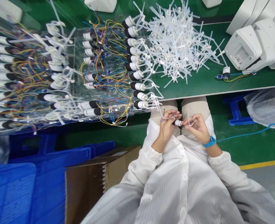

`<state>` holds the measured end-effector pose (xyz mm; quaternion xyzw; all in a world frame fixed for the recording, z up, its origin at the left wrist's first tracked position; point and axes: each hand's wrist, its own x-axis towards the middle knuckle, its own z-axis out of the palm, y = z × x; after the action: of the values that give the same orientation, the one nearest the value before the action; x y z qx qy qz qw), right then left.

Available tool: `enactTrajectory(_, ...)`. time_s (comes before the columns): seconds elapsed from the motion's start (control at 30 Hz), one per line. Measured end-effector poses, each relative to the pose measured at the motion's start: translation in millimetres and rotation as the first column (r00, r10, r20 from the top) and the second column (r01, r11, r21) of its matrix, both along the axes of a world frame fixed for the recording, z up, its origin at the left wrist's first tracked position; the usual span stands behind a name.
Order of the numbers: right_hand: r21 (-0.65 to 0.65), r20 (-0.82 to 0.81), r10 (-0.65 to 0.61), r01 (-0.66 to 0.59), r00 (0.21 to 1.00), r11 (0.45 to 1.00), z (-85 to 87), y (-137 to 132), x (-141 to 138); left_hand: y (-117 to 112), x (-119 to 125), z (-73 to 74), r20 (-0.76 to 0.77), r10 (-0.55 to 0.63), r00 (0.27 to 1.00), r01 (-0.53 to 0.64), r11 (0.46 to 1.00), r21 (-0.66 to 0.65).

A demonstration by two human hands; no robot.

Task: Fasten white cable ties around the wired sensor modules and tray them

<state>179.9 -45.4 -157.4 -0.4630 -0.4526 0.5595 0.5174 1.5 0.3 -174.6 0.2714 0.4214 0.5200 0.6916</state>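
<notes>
Over my lap, my left hand [167, 125] is closed around a small black-and-white cylindrical pump [178, 123], its white end pointing right. Thin coloured wires [162, 119] trail from that hand near the wrist side. My right hand [198, 127] pinches a translucent tube piece [189, 117] close to the pump's white end. Whether tube and pump touch is too small to tell. On the bench ahead lies a large heap of similar translucent tubes with white fittings [174, 40].
Left of the heap, several wired pumps [140, 95] lie in columns on clear plastic. One wired pump [226, 72] sits near white plastic housings [243, 46] at the right. A cardboard box [88, 183] and blue crates [50, 183] stand lower left; a blue stool [239, 109] is right.
</notes>
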Motion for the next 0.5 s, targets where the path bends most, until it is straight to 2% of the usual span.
enactTrajectory(0.1,-0.049,-0.001,0.003,-0.003,1.0,0.999,1.1,2.5,-0.1,0.9,-1.3,3.4,0.066,0.008,0.998,-0.006,1.0,-0.031)
enactTrajectory(0.33,-0.107,0.096,0.128,-0.118,0.987,0.987,2.2,10.1,2.6,1.4,-1.9,3.5,0.045,-0.022,0.999,0.024,0.999,-0.047)
enactTrajectory(0.5,-0.182,0.041,0.152,-0.142,0.988,0.973,0.3,12.1,4.2,2.7,-1.2,4.8,0.105,-0.011,0.994,0.02,0.996,-0.086)
